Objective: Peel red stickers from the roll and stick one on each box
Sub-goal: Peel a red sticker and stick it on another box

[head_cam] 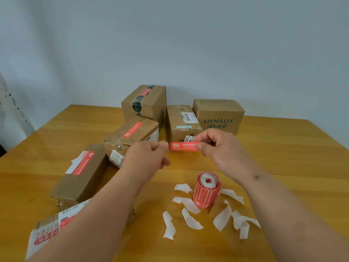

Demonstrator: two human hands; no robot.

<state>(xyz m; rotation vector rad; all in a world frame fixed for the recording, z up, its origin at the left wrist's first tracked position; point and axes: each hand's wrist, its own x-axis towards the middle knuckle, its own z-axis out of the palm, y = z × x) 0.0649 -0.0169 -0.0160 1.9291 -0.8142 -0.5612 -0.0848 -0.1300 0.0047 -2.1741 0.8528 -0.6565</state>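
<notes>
Nearest box (pixel 47 231) bottom left, mostly hidden under the left forearm, print upside down. Right hand (pixel 219 146) pinches the red sticker (pixel 184 146) by its right end, long axis level, free end pointing left, above the table (pixel 283 148). Left hand (pixel 149 156) is curled beside it; contact with the sticker unclear. Sticker roll (pixel 207 190) stands upright among white backing strips (pixel 188 205).

At seven o'clock, the nearest box (pixel 47 231) is half covered by the left forearm; its printed labels are unreadable.
</notes>
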